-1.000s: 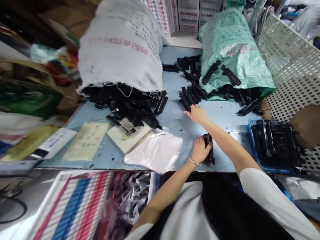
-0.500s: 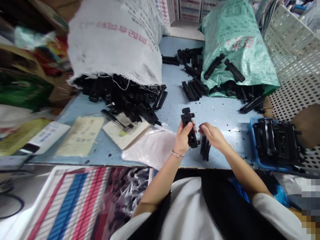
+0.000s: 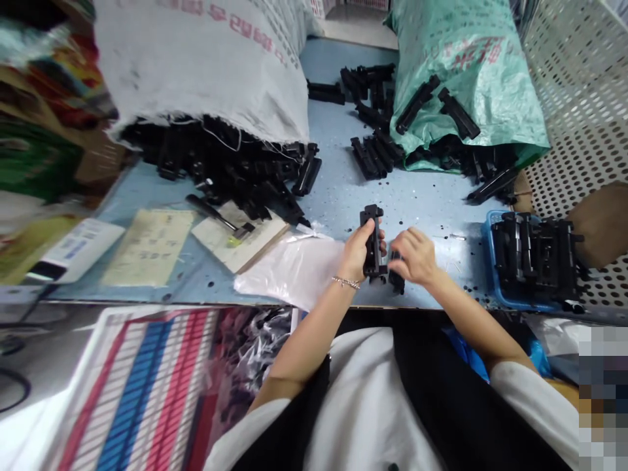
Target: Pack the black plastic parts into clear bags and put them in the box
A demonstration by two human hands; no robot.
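My left hand (image 3: 354,254) is closed around a long black plastic part (image 3: 371,242), holding it nearly upright above the table's front area. The thumb lies along its face, and a small knob sticks out at its top. Just to the right, my right hand (image 3: 416,256) has its fingers curled in. Whatever is between those fingertips, if anything, is hidden or too small to name. Beneath the right fingers another black part (image 3: 396,282) lies on the blue table (image 3: 338,203), partly covered by the hand.
Black parts spill from a white woven sack (image 3: 210,72) and a green sack (image 3: 471,85). A blue basket (image 3: 495,288) of similar parts stands right, before a perforated cream crate (image 3: 559,124). Left lie a clear plastic bag (image 3: 289,268), a notepad (image 3: 230,252) with a tool, and a paper (image 3: 150,248).
My left hand has turned the black part to show a narrower side. My right fingers have curled inward over the part on the table. The whole view has shifted slightly.
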